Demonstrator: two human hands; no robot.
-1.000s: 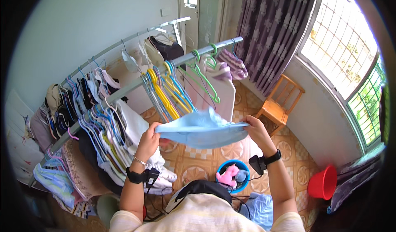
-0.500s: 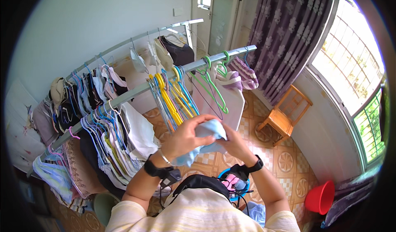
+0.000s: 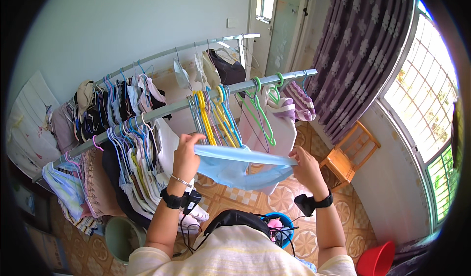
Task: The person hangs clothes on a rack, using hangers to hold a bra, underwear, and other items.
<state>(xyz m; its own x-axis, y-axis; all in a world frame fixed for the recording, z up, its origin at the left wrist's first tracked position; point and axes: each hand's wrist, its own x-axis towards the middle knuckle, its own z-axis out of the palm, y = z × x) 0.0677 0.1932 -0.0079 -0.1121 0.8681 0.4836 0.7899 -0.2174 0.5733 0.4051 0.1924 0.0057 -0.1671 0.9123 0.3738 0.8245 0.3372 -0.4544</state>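
A pair of light blue underpants point(image 3: 235, 170) is stretched wide by its waistband in front of my chest. My left hand point(image 3: 185, 159) is closed on one end of the band. At the other end, my right hand point(image 3: 307, 169) pinches the band. The cloth sags in a curve between them. Just beyond it, several yellow hangers point(image 3: 205, 119) and blue hangers point(image 3: 230, 121) without clothes dangle from the near metal rail point(image 3: 176, 107). Green hangers point(image 3: 265, 121) hang farther right on that rail.
Clothes on hangers point(image 3: 132, 168) crowd the rail's left part; more garments hang from the far rail point(image 3: 171, 50). A blue basin point(image 3: 284, 236) with laundry stands below me. Around are a greenish bucket point(image 3: 122, 239), a wooden chair point(image 3: 351, 155), a red bucket point(image 3: 377, 260) and a purple curtain point(image 3: 358, 45).
The bunched light blue cloth has been opened out and pulled taut sideways. My hands have moved apart, left hand to the left and right hand to the right.
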